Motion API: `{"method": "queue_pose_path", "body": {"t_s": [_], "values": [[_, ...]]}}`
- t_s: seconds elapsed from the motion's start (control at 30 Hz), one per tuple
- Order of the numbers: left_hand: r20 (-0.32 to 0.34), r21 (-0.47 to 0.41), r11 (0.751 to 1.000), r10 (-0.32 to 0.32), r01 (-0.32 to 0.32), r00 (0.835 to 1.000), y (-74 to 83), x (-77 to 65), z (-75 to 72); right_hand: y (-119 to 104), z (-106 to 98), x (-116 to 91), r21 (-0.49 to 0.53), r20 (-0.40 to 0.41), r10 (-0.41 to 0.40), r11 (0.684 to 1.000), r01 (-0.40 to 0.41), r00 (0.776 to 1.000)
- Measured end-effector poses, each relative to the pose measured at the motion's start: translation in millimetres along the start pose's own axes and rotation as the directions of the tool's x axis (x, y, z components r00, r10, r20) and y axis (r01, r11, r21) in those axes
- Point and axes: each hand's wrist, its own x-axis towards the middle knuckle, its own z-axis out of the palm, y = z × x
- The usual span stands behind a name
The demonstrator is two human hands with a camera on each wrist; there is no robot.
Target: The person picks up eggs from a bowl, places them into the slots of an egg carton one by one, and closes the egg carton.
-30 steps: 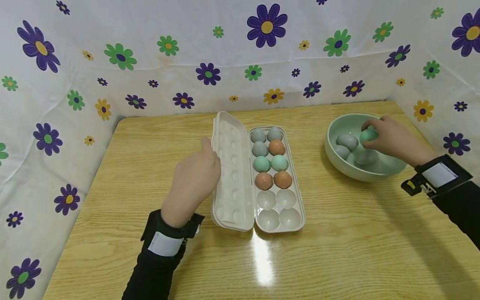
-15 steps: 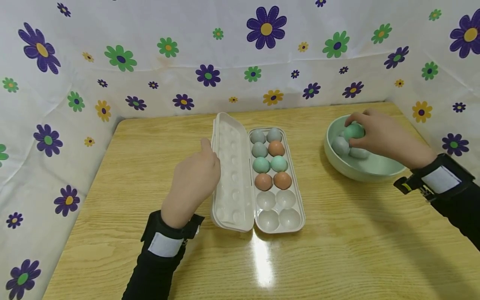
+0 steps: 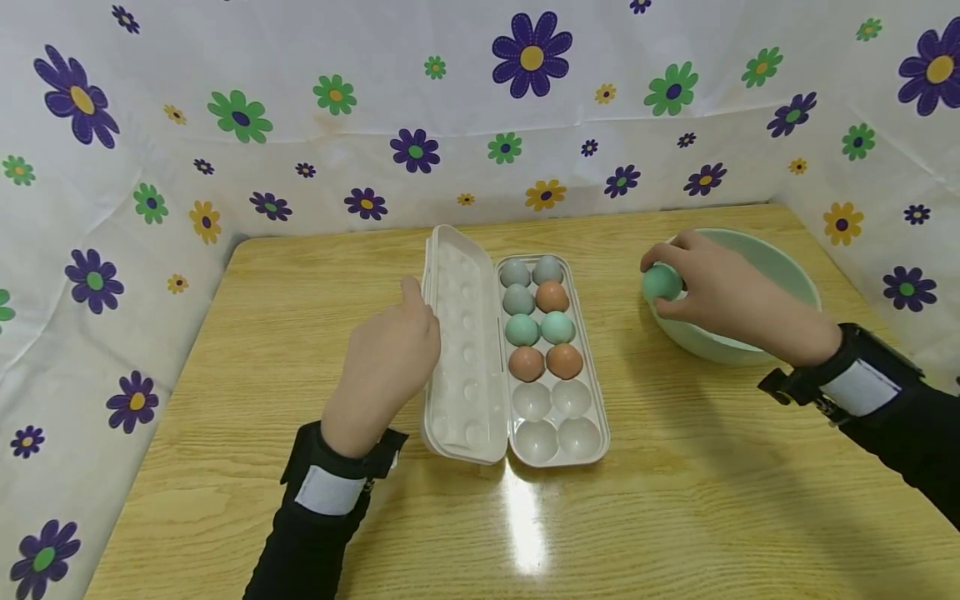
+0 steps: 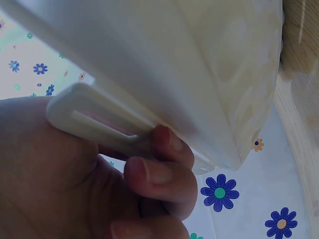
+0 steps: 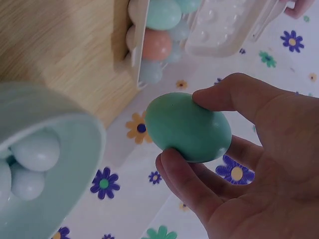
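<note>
Toward the tabletop's (image 3: 315,283) far right corner, we hold a green egg (image 3: 661,282) by the bowl's (image 3: 701,340) left rim, our right hand (image 3: 712,285) pinching it; our left hand's (image 3: 388,360) curled fingers grip the lid (image 3: 470,358) of the egg carton (image 3: 554,417).

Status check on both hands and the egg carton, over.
Left hand gripping carton lid. Right hand holding green egg. Egg carton: eight eggs seated, four cups unfilled. No obstacle visible between green egg and egg carton.
</note>
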Motion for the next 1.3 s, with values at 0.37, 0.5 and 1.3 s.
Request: {"method": "queue_pose_path", "body": {"t_s": [0.37,0.5,1.3], "values": [[0.008,-0.014,1.000,-0.016,0.016,1.000,-0.4,0.5,0.1,-37,27,-5,0.033,-0.010,-0.160,0.986,0.160,0.987],[0.007,-0.020,1.000,-0.017,0.017,1.000,-0.1,1.2,0.2,-47,39,-9,0.058,-0.020,-0.236,0.970,0.236,0.972],[0.027,-0.005,1.000,-0.022,0.022,0.999,-0.1,1.0,-0.4,-68,97,-20,0.123,-0.007,-0.382,0.917,0.380,0.924]]}}
